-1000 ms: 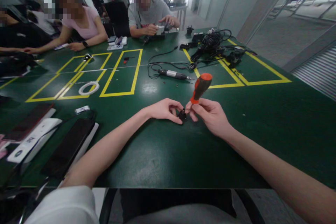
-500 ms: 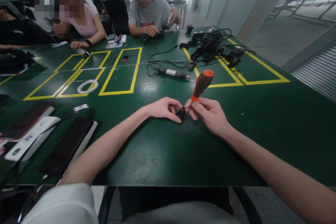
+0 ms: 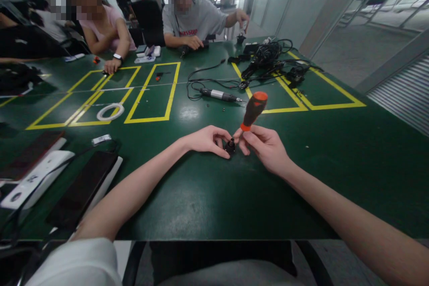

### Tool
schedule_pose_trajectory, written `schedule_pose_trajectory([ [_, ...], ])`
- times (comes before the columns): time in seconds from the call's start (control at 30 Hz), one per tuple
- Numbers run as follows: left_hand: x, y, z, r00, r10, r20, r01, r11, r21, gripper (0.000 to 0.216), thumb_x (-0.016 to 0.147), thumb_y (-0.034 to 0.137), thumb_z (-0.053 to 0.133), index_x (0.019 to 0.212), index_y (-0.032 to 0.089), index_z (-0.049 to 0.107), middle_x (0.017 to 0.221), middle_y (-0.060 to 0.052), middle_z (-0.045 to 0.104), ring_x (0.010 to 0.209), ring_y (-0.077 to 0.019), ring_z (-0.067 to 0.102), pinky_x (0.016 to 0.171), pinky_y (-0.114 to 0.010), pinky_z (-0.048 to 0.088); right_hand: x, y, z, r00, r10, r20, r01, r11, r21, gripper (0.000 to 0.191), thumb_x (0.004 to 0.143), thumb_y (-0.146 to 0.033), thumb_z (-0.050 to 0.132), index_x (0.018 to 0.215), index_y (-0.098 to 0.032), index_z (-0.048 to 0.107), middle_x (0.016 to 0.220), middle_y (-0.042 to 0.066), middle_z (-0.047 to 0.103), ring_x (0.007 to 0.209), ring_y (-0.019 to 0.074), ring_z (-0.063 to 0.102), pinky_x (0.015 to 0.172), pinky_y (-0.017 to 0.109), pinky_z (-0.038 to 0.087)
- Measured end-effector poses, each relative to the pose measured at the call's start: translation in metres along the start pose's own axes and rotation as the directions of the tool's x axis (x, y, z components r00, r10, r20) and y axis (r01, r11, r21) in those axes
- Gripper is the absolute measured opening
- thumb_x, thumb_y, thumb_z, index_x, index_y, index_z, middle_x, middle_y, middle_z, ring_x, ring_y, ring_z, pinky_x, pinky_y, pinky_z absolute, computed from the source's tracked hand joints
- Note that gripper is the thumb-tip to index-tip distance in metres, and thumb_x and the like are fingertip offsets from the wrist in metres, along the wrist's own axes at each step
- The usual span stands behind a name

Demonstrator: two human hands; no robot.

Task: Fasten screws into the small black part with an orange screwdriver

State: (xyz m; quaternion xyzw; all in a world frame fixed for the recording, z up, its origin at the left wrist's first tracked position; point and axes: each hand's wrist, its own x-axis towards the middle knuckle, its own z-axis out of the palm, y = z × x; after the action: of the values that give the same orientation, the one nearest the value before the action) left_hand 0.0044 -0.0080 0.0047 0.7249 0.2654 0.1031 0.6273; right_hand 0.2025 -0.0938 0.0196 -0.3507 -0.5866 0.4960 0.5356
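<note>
A small black round part [image 3: 230, 146] with a short stem on top rests on the green table [image 3: 187, 187]. My left hand [image 3: 211, 139] is closed around its left side, thumb in front and fingers behind. In my right hand [image 3: 266, 145] is a screwdriver [image 3: 254, 109] with a black and orange handle. It leans, with the handle end up and to the right. The fingers pinch it just below the handle, and they hide its shaft and tip. Those fingertips are close beside the black part; whether they touch it I cannot tell.
Beyond my hands lies a pen-shaped electric screwdriver [image 3: 219, 94] with its cord. Farther right is a heap of black cables [image 3: 268, 60]. A white tape ring [image 3: 110, 111] and phones on white power banks [image 3: 83, 187] are at left. Two people [image 3: 194, 22] sit across the table.
My hands keep nearly the same pose, and the screwdriver handle has tilted slightly left. Across the table, one person's arm has reached out right to a black plug-like piece.
</note>
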Motion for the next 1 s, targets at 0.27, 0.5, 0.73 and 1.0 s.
schedule_pose_trajectory([
  [0.27, -0.0004, 0.0008, -0.0008, 1.0, -0.015, -0.002, 0.015, 1.0, 0.021, 0.044, 0.062, 0.031, 0.092, 0.097, 0.013, 0.072, 0.081, -0.001, 0.075, 0.064, -0.0093, 0.064, 0.063, -0.021, 0.048, -0.0032, 0.001, 0.0025, 1.0, 0.01, 0.012, -0.01, 0.999, 0.033, 0.041, 0.078, -0.054, 0.086, 0.091, -0.022, 0.064, 0.067, -0.001, 0.067, 0.052, 0.0116, 0.054, 0.051, 0.026, 0.045],
  [0.5, 0.0003, 0.0002, 0.0001, 1.0, -0.007, 0.003, 0.007, 1.0, -0.014, 0.042, 0.063, 0.029, 0.092, 0.096, 0.014, 0.071, 0.068, 0.004, 0.07, 0.057, -0.0078, 0.061, 0.058, -0.019, 0.044, 0.0, -0.0002, 0.0019, 1.0, -0.01, -0.019, 0.009, 0.999, -0.044, 0.043, 0.085, -0.061, 0.077, 0.078, -0.019, 0.069, 0.064, -0.001, 0.061, 0.05, 0.0098, 0.049, 0.05, 0.026, 0.043],
  [0.73, -0.0006, 0.0012, -0.0011, 1.0, -0.018, 0.004, 0.018, 1.0, 0.007, 0.041, 0.063, 0.029, 0.093, 0.094, 0.013, 0.072, 0.075, 0.001, 0.073, 0.06, -0.008, 0.063, 0.06, -0.02, 0.047, -0.0023, 0.0009, 0.0034, 1.0, 0.002, 0.008, -0.003, 0.999, 0.034, 0.041, 0.082, -0.058, 0.082, 0.088, -0.021, 0.064, 0.068, -0.001, 0.067, 0.05, 0.0109, 0.052, 0.049, 0.025, 0.045],
  [1.0, -0.0003, 0.003, 0.0005, 1.0, -0.004, 0.0, 0.004, 1.0, 0.001, 0.036, 0.063, 0.027, 0.092, 0.089, 0.014, 0.07, 0.069, 0.004, 0.069, 0.059, -0.0074, 0.061, 0.059, -0.019, 0.046, -0.0002, -0.0007, 0.0028, 1.0, 0.012, 0.019, -0.012, 1.0, -0.012, 0.044, 0.089, -0.063, 0.072, 0.082, -0.019, 0.068, 0.07, 0.001, 0.066, 0.049, 0.0104, 0.052, 0.049, 0.027, 0.045],
])
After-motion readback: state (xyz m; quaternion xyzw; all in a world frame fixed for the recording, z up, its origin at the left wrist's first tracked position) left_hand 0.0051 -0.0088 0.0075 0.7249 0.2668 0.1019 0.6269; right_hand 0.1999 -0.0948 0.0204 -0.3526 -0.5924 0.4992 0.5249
